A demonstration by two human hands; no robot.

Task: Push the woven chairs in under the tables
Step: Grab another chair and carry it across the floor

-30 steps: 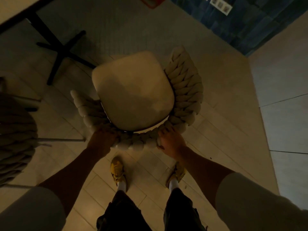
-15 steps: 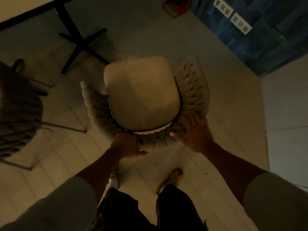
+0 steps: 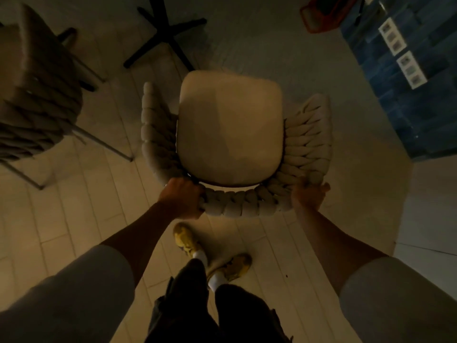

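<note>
- chair [image 3: 230, 134]: on the floor, seat front near table base [image 3: 165, 33], not yet under; surface out of view.
- step: push evenly, steer legs clear of the base feet.
- left hand [image 3: 181, 200], right hand [image 3: 308, 196]: fingers curled on the back weave, holding it.
- vs 0.5 s ago: base nearer; right hand moved to the corner, was flat.

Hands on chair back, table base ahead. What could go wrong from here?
The woven chair faces the black cross-shaped table base; its legs, hidden under the seat, may catch a base foot.
The second chair stands close on the left; drifting that way could bump it.
The right hand holds the backrest's outer corner; an uneven push may twist the chair.
</note>
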